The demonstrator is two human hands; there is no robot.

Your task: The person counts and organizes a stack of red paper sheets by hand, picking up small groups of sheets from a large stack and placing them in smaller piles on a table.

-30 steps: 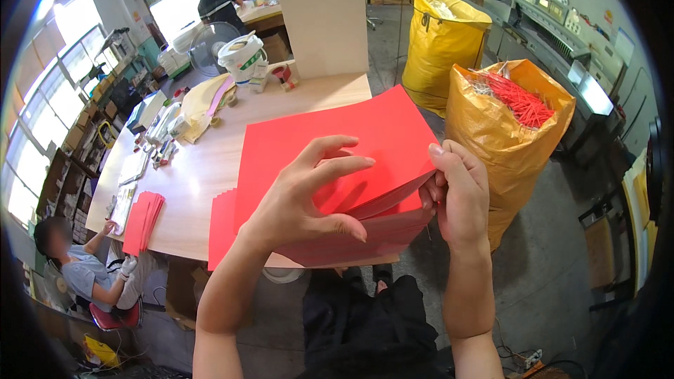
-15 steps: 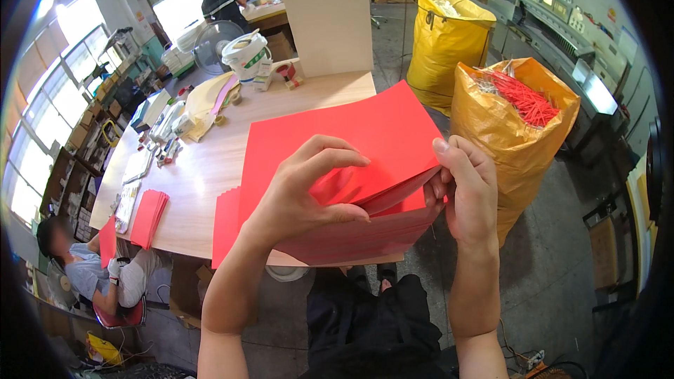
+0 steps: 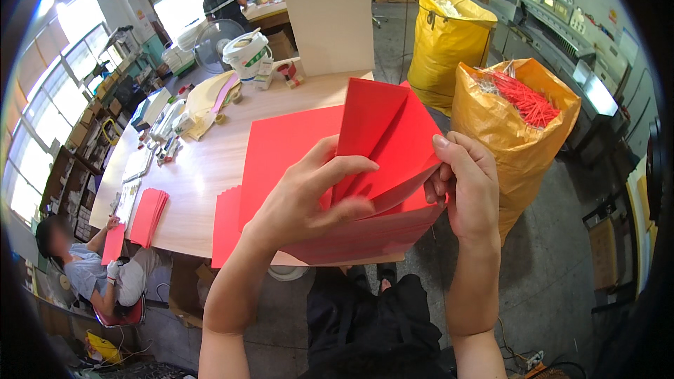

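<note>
A large red paper sheet rises bent above a stack of red sheets, its left part standing up as a flap. At its right corner, my right hand pinches the edge between thumb and fingers. Against the upright flap rests my left hand, index finger and thumb apart, the thumb blurred; its other fingers are partly hidden. The stack sits at the near edge of the wooden table. More red sheets fan out from the stack's left side.
Left on the table lies a red paper pile; a seated person holds a red piece there. A white bucket and tall board stand farther back. Yellow bags are at the right. Another person stands behind.
The sheet's left part has swung up from lying flatter into a standing flap. My left hand has shifted slightly; my right keeps its pinch. The seated person's red piece has moved.
</note>
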